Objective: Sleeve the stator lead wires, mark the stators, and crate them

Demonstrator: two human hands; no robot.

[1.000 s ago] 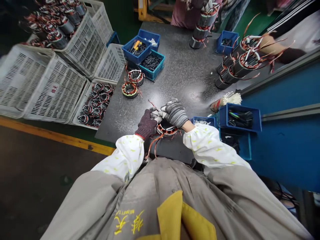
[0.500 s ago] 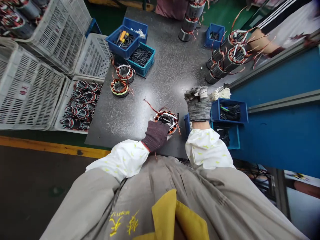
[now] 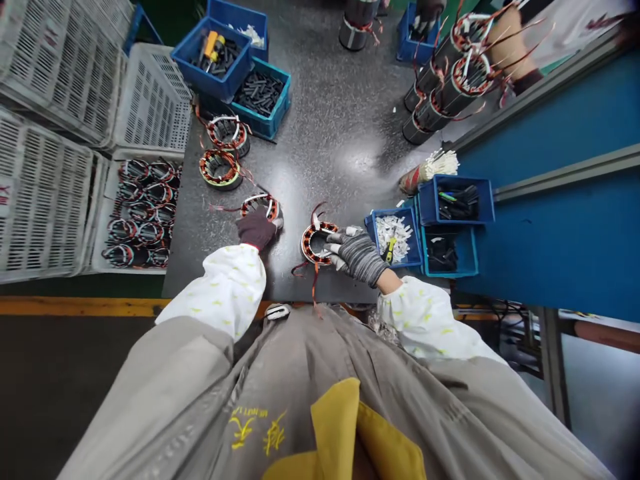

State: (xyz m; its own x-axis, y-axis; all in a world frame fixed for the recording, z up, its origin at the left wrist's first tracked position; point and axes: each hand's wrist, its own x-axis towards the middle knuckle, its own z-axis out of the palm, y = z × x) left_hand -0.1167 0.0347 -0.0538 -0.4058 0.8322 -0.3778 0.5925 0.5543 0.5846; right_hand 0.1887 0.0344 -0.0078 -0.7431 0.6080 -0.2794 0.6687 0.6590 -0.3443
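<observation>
Left hand (image 3: 256,229), dark maroon glove, was closed over the near rim of the left stator (image 3: 261,204), fingers curled on it. Right hand (image 3: 357,253), grey knit glove, gripped the right rim of the right stator (image 3: 313,242), fingers bent around the ring. Both stators lay flat on the worktop (image 3: 340,133), bores pointing up, near its front edge and just apart from each other. Copper leads (image 3: 315,283) from the right stator trailed toward the person, over the front edge.

Just right of the right hand sat a small blue bin (image 3: 373,230) with white bits. Beyond it were 2 more blue bins (image 3: 457,200) against the blue wall, and a bundle of white ties (image 3: 435,163). Past the left hand, 2 more stators (image 3: 220,168) lay flat. A teal bin (image 3: 263,93) of black pieces and a blue tool bin (image 3: 213,50) stood farther back. Off the left edge sat a white crate (image 3: 135,213) full of stators. Stacked stators (image 3: 450,83) lay tilted at far right.

Yellow characters (image 3: 255,427) showed on the grey apron, not readable. The worktop's middle was bare.
</observation>
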